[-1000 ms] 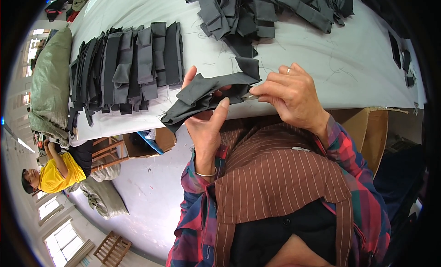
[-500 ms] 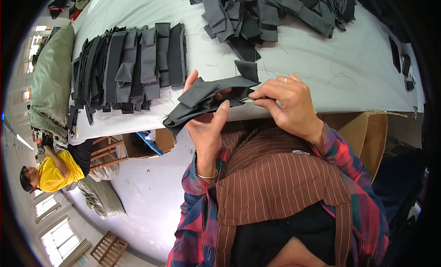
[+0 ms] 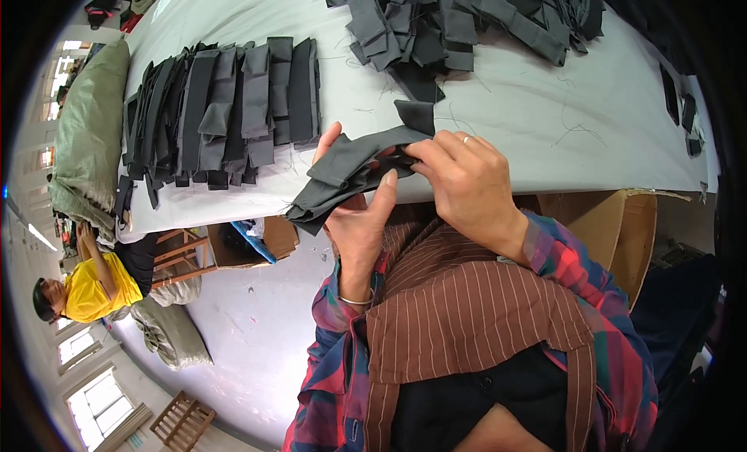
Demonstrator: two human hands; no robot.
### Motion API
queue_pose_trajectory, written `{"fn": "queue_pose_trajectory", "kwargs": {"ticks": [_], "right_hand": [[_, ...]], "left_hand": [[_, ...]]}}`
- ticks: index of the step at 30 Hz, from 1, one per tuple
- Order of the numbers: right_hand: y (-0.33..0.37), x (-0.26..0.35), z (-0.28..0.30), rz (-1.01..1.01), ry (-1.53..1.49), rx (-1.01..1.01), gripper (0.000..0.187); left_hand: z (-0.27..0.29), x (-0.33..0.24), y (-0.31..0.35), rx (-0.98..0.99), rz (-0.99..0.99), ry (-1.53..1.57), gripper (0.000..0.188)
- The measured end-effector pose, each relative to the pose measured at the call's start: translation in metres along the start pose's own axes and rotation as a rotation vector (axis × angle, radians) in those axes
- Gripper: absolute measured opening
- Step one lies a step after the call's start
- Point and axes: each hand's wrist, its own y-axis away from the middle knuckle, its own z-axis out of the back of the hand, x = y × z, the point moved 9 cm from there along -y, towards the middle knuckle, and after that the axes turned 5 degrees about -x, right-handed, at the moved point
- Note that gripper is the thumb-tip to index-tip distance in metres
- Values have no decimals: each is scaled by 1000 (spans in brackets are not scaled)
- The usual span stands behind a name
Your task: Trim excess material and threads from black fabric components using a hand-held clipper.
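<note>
My left hand [image 3: 359, 218] holds a small bundle of dark grey fabric strips [image 3: 342, 168] from below, thumb in front and a finger rising behind. At the bundle's right end my right hand [image 3: 465, 176] pinches the cloth, fingertips against its edge; what exactly lies between them is hidden. One short fabric end [image 3: 415, 116] sticks up from the bundle. Both hands are just over the near edge of the white-covered table [image 3: 529, 133].
Rows of grey strips [image 3: 226, 113] lie side by side at left. A loose heap of strips [image 3: 436, 28] covers the far middle. A cardboard box [image 3: 603, 226] stands below the edge at right. Green sacks [image 3: 89, 125] and a person in yellow [image 3: 101, 289] are at far left.
My right hand has moved left, closer to my left hand, onto the cloth. The bundle has shifted slightly right with my left hand. The person in yellow has raised an arm.
</note>
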Motion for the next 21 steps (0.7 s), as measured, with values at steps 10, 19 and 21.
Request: {"fn": "queue_pose_trajectory", "kwargs": {"ticks": [10,19,21], "right_hand": [[-2,6,-1,21,8,-17,13],[-1,5,-4,38,50,11,9],[-2,4,-2,37,16,-8,8]], "left_hand": [[3,-3,1,-7,-7,9,72],[2,0,1,0,-6,6,69],[4,-1,1,12,-5,-52,70]]}}
